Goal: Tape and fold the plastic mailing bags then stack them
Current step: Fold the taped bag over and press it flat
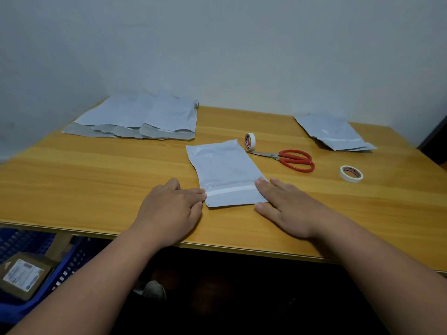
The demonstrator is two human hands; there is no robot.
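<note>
A pale grey mailing bag (223, 169) lies flat in the middle of the wooden table (96, 180), its flap folded down with a white tape strip across the near end. My left hand (170, 206) rests flat at the bag's left near corner, fingertips touching the strip's end. On the bag's right near edge my right hand (287, 204) lies flat, fingers spread. Neither hand grips anything. A pile of open bags (137, 117) lies at the back left. A small stack of taped bags (335, 134) lies at the back right.
Red-handled scissors (290, 159) lie right of the bag. One tape roll (250, 141) stands on edge behind them, another tape roll (351, 174) lies flat further right. A blue crate (29, 240) with a cardboard parcel (23, 275) sits under the table's left side.
</note>
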